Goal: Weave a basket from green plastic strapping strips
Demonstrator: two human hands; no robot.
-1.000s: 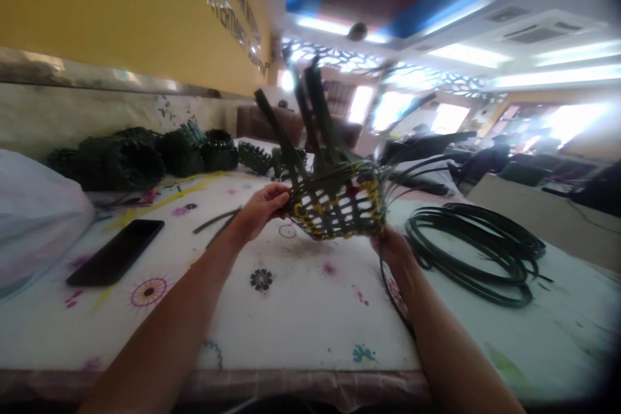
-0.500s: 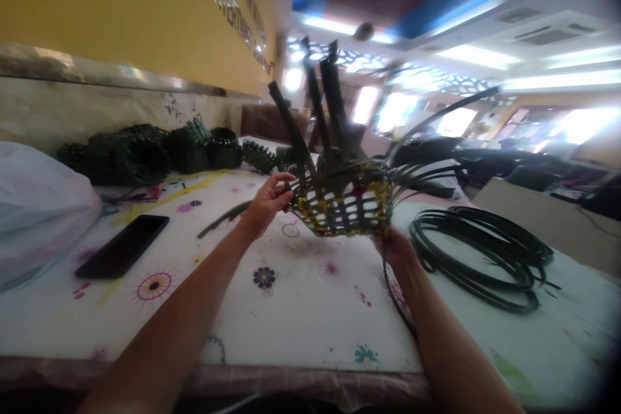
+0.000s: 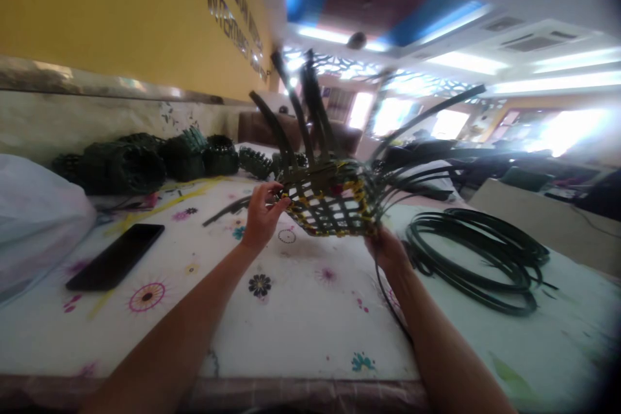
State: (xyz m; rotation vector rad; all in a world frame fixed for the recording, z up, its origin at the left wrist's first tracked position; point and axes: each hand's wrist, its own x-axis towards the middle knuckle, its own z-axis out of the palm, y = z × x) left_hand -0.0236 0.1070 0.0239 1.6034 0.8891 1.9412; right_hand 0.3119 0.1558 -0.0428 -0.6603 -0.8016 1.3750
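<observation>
A half-woven basket (image 3: 330, 207) of dark green strips with yellow edging hangs just above the table, tilted so its open-lattice face is toward me. Long loose strips fan up and out to the right from it. At its left edge, my left hand (image 3: 264, 210) pinches the basket between thumb and fingers. My right hand (image 3: 388, 249) grips its lower right corner, fingers partly hidden behind it. A thin dark strip (image 3: 388, 297) trails down from that corner along my right forearm.
A coil of dark green strip (image 3: 475, 262) lies on the right. On the left are a black phone (image 3: 116, 257) and a white plastic bag (image 3: 39, 220). Several dark green woven pieces (image 3: 126, 165) line the wall behind. The floral-covered table (image 3: 301, 330) ends at a front edge near me.
The basket and both hands sit slightly further left in view, and the upright strips have swung left. Both hands keep their hold. The whole view has shifted a little too.
</observation>
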